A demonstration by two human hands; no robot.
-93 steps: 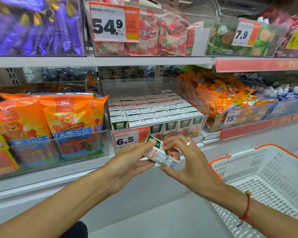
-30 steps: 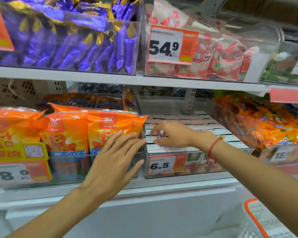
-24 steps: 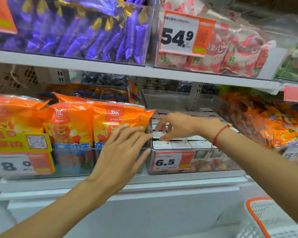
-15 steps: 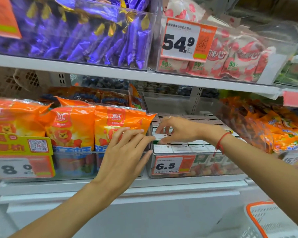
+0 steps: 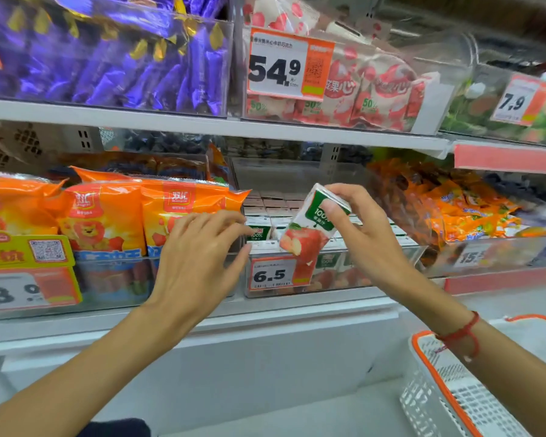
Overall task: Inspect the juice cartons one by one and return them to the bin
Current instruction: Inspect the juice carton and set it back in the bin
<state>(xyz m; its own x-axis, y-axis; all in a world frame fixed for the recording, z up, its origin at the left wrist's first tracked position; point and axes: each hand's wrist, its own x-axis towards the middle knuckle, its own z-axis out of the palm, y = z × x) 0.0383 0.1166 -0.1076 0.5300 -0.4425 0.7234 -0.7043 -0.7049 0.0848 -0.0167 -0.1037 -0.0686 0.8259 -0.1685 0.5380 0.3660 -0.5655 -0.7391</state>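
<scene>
My right hand (image 5: 360, 228) grips a small white and green juice carton (image 5: 309, 225) with a red apple picture, held tilted just above the front of the clear bin (image 5: 375, 275). Rows of the same cartons (image 5: 259, 227) fill that bin, which carries a 6.5 price tag (image 5: 273, 274). My left hand (image 5: 199, 257) hovers to the left of the carton with fingers stretched toward it, holding nothing.
Orange snack bags (image 5: 104, 216) fill the bin on the left, more orange packs (image 5: 454, 212) the one on the right. The upper shelf (image 5: 202, 124) holds purple and pink packets. A white basket with an orange rim (image 5: 448, 395) stands at the lower right.
My right hand, which was reaching among the cartons in the bin, has lifted one carton out and up. My left hand stays beside the bin's left edge.
</scene>
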